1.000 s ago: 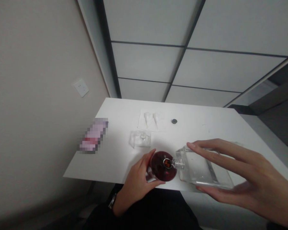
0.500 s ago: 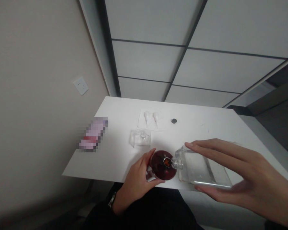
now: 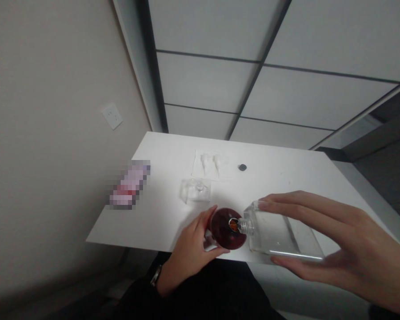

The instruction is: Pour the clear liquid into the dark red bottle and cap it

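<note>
Two vessels, neck to mouth: clear bottle (image 3: 276,233), tilted, neck leftward at the red vessel's opening, spanned by my right hand (image 3: 340,240); red vessel (image 3: 228,238), circled by my left (image 3: 193,242).

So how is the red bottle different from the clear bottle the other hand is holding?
The red bottle is dark and round, while the clear bottle is see-through and boxy. The red bottle's mouth faces up; the clear bottle is tipped sideways. The left hand holds the red bottle, the right hand the clear bottle. Both are uncapped.
</note>
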### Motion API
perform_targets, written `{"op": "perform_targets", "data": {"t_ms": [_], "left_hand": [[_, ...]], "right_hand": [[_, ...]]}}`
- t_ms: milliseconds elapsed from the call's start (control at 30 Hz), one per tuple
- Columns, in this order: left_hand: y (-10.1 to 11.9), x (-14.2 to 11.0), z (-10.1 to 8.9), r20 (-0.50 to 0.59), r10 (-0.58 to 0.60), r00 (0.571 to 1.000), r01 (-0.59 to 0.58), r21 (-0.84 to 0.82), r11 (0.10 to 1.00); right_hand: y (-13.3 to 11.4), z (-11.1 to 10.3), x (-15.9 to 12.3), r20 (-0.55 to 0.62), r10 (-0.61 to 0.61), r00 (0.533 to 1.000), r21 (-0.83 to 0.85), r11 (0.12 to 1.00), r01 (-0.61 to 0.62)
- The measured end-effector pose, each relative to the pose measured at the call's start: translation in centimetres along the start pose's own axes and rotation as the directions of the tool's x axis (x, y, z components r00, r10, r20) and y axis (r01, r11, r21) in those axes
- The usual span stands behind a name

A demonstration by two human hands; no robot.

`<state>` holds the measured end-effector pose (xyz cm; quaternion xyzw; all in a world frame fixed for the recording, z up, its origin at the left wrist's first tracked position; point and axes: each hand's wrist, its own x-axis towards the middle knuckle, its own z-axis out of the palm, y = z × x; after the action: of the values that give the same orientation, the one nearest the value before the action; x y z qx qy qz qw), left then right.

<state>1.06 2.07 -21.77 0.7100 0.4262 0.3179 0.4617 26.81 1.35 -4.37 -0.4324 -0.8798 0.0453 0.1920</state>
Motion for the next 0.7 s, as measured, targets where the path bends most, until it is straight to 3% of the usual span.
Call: {"op": "perform_targets", "data": {"t_ms": [700], "left_hand": [[0.39, 0.04, -0.13, 0.002, -0.021, 1.0, 0.021, -0.025, 0.999]], "right_hand": [[-0.27, -0.66, 0.54, 0.004, -0.031, 1.0, -0.043, 0.999, 0.031]]}}
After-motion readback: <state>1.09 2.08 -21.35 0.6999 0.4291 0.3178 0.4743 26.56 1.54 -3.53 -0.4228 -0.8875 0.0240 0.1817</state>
